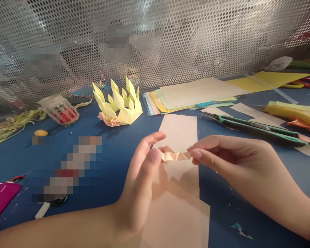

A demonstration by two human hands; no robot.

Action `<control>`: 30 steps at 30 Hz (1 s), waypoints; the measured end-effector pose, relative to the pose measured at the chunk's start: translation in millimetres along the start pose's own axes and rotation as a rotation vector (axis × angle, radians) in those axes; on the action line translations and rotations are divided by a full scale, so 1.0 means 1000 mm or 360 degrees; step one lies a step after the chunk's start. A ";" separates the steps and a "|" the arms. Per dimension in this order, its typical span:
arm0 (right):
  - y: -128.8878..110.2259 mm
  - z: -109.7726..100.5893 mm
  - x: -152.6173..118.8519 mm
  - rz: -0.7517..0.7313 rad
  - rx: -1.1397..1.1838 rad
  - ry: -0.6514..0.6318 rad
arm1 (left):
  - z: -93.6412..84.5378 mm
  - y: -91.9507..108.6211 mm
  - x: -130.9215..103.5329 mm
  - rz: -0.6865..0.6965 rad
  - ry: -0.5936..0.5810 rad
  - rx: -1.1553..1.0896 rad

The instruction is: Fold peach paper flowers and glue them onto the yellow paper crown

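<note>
Between my two hands, a small folded strip of peach paper (176, 156) with zigzag creases is held just above pale paper sheets (181, 129) lying on the table. My left hand (144, 172) pinches the strip's left end near the thumb, its index finger raised above. The thumb and fingertips of my right hand (222, 158) close on the right end. A yellow folded-paper crown (119, 110) with pointed tips and peach paper roses (110, 120) at its front left stands behind my left hand.
Green-handled scissors (260, 131) and paper offcuts lie right. Stacked coloured paper (191, 94) lies at the back, before a perforated metal screen (170, 41). A plastic jar (60, 110) with red bits stands left. A magenta packet (3, 199) lies at the left edge of the blue table (98, 182).
</note>
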State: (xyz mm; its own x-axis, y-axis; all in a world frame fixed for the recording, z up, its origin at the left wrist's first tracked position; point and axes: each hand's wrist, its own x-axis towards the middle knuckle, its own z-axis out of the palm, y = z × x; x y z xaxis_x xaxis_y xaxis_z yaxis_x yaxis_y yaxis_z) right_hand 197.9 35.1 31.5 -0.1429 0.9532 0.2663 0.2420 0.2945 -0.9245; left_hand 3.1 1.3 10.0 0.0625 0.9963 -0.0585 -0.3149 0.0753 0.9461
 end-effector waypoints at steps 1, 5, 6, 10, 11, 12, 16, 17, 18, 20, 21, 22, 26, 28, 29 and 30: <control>0.000 0.000 0.001 -0.0017 0.0011 0.0020 | 0.001 0.001 0.000 0.0035 -0.0012 0.0068; 0.002 0.002 0.002 -0.0056 0.0110 0.0009 | 0.006 0.004 0.000 0.0007 -0.0054 0.0384; 0.003 0.003 0.002 -0.0041 0.0163 -0.0014 | 0.007 0.004 0.000 -0.0025 -0.0056 0.0410; 0.006 0.006 -0.001 0.0033 0.0436 -0.0045 | 0.006 0.003 0.002 -0.0135 -0.0084 0.0193; 0.005 0.006 -0.001 0.0020 0.0442 -0.0046 | 0.006 0.003 0.003 -0.0137 -0.0089 0.0137; 0.005 0.006 -0.002 -0.0017 0.0410 -0.0052 | 0.006 0.003 0.004 -0.0132 -0.0076 0.0111; 0.004 0.002 -0.002 -0.0316 0.0140 -0.0113 | 0.007 0.004 0.006 -0.0143 -0.0027 0.0084; 0.004 0.001 -0.003 -0.0418 0.0065 -0.0131 | 0.007 0.004 0.005 -0.0159 -0.0044 0.0065; 0.005 -0.001 -0.003 -0.0517 -0.0008 -0.0139 | 0.007 0.004 0.005 -0.0175 -0.0061 0.0051; 0.006 -0.003 -0.005 -0.0681 -0.0152 -0.0143 | 0.007 0.005 0.003 -0.0186 -0.0064 0.0075; 0.007 -0.004 -0.005 -0.0736 -0.0219 -0.0122 | 0.006 0.005 0.003 -0.0179 -0.0050 0.0107; 0.007 -0.004 -0.006 -0.0774 -0.0282 -0.0090 | 0.006 0.005 0.002 -0.0170 -0.0037 0.0139; 0.006 -0.002 -0.008 -0.0868 -0.0507 0.0044 | 0.006 0.002 0.003 -0.0101 0.0009 0.0243; 0.004 -0.001 -0.007 -0.0889 -0.0609 0.0054 | 0.006 -0.001 0.002 -0.0016 0.0145 0.0403; 0.003 -0.001 -0.007 -0.0904 -0.0650 0.0050 | 0.005 -0.002 0.002 0.0032 0.0219 0.0490; 0.002 -0.001 -0.007 -0.0922 -0.0682 0.0041 | 0.005 -0.003 0.001 0.0080 0.0274 0.0567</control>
State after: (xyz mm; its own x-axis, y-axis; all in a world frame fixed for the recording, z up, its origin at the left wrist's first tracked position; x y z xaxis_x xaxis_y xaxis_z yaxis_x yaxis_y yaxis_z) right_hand 199.9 29.1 28.2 -0.3413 0.6354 0.6927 0.4902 0.7491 -0.4456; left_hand 8.7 2.0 8.6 -0.1139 0.9929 -0.0334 0.0364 0.0378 0.9986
